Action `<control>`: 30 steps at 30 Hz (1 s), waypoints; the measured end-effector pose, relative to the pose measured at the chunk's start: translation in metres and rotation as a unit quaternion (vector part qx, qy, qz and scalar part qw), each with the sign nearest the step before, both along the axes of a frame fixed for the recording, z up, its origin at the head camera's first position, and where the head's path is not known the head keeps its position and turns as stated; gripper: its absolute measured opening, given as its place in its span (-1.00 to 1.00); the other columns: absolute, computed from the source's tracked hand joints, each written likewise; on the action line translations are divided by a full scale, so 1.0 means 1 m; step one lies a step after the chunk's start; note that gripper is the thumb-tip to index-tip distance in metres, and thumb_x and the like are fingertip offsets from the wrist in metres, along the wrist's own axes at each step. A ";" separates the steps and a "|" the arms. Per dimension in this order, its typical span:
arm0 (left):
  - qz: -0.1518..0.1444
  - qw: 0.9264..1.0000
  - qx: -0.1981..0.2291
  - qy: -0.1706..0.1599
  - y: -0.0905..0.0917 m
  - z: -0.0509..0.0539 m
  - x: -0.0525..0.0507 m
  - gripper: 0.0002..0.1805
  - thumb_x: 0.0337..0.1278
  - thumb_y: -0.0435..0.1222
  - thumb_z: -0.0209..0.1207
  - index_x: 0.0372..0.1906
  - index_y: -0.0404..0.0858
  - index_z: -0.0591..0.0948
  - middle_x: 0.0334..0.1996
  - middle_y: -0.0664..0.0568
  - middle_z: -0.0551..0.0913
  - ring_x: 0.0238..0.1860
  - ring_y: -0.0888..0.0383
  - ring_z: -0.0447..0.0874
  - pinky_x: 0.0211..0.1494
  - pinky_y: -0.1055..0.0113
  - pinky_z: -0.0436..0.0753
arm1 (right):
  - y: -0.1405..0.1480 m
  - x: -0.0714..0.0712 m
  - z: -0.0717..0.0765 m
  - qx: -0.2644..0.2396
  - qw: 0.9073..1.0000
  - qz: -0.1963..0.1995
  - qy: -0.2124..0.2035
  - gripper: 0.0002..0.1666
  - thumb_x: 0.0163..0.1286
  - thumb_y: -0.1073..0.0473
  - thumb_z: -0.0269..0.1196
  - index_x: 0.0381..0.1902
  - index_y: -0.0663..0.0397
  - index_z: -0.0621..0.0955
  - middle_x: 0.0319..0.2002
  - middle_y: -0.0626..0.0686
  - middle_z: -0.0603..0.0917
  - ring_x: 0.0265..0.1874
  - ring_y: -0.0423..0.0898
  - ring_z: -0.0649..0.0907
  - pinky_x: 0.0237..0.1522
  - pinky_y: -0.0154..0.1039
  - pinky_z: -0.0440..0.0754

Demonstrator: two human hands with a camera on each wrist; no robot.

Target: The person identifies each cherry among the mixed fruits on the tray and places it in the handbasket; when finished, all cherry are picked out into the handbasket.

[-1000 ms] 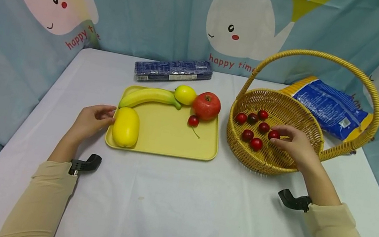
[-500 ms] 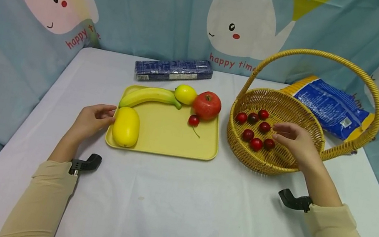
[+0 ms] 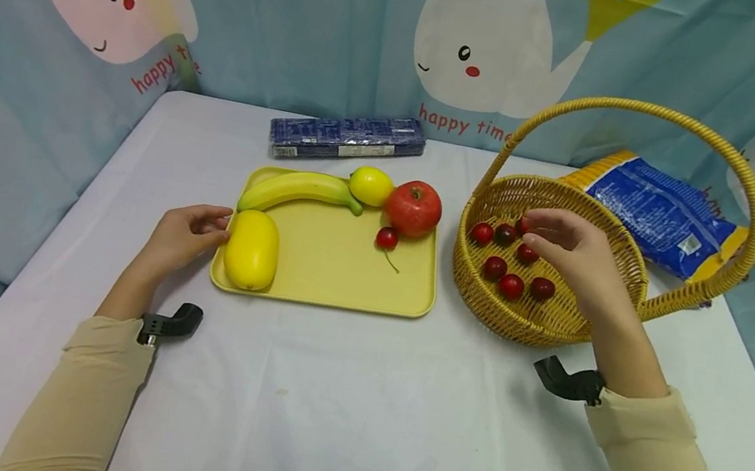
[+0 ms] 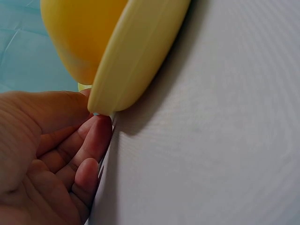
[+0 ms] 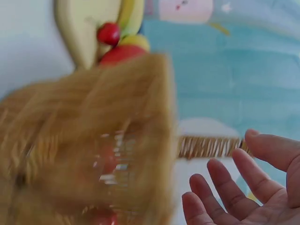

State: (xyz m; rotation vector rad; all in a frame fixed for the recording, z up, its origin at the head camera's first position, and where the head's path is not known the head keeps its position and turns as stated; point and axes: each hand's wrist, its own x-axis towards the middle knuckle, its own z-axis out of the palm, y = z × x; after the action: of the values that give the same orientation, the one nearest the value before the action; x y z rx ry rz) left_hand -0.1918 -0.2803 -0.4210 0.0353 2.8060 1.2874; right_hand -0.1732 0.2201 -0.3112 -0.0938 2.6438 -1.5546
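My left hand (image 3: 180,239) is at the left edge of a yellow tray (image 3: 348,272), with thumb and curled fingers pinching its rim (image 4: 105,101) in the left wrist view. Beside it on the tray lies a yellow mango-like fruit (image 3: 252,251). My right hand (image 3: 581,259) hovers over a wicker basket (image 3: 496,314), its fingers extended and holding nothing. Several red cherries lie in the basket, among them a dark cherry (image 3: 542,289) below the hand; the fingertips partly cover a cherry at the back. In the right wrist view the basket (image 5: 84,112) is blurred.
A banana (image 3: 302,190), lemon (image 3: 370,186), red apple-like fruit (image 3: 413,209) and stemmed cherry (image 3: 388,238) lie on the tray. Behind it is a dark blue package (image 3: 347,138). A blue bag (image 3: 661,218) lies behind the basket, whose tall handle (image 3: 635,107) arches over it.
My right hand lets go of a cherry, which now lies in the basket's front part. The hand then rises and shifts left and back over the basket. My left hand stays put.
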 end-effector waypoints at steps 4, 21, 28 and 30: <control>0.001 1.000 0.001 -0.003 0.000 -0.001 -0.001 -0.51 0.19 -0.26 0.15 0.20 -0.37 0.42 -0.10 -0.22 0.54 -0.26 0.15 0.46 -0.30 0.68 0.41 | -0.022 -0.003 0.004 -0.032 0.999 0.004 0.024 -0.54 0.28 0.02 0.21 0.09 0.07 0.51 0.02 0.02 0.55 -0.03 -0.16 0.52 -0.05 -0.37 0.46; 0.004 1.000 -0.004 -0.005 -0.002 -0.003 -0.002 -0.52 0.19 -0.27 0.14 0.20 -0.35 0.43 -0.10 -0.18 0.55 -0.23 0.07 0.45 -0.30 0.69 0.40 | -0.112 -0.011 -0.025 -0.089 0.992 0.072 0.060 -0.64 0.28 0.22 0.21 0.02 0.23 0.54 -0.01 0.18 0.57 -0.01 -0.05 0.54 0.06 -0.13 0.46; 0.004 1.000 0.001 -0.005 -0.001 -0.003 -0.002 -0.51 0.19 -0.26 0.14 0.20 -0.35 0.42 -0.10 -0.20 0.54 -0.23 0.07 0.45 -0.30 0.69 0.41 | -0.132 -0.026 -0.055 -0.001 0.995 0.059 0.079 -0.69 0.23 0.24 0.26 -0.06 0.18 0.58 -0.10 0.15 0.64 -0.20 -0.04 0.58 -0.09 -0.17 0.54; 0.003 1.000 0.001 -0.005 -0.002 -0.003 -0.002 -0.52 0.19 -0.27 0.14 0.20 -0.35 0.43 -0.10 -0.19 0.54 -0.23 0.07 0.45 -0.31 0.69 0.41 | -0.136 -0.029 -0.060 0.008 0.996 0.054 0.076 -0.70 0.23 0.24 0.26 -0.07 0.19 0.59 -0.12 0.13 0.64 -0.22 -0.05 0.59 -0.10 -0.18 0.54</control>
State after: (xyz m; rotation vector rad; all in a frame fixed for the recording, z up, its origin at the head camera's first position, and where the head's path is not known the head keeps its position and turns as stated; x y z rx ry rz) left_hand -0.1937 -0.2820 -0.4242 0.0197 2.7988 1.2875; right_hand -0.2022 0.0846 -0.3713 -0.3627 2.7119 -1.5493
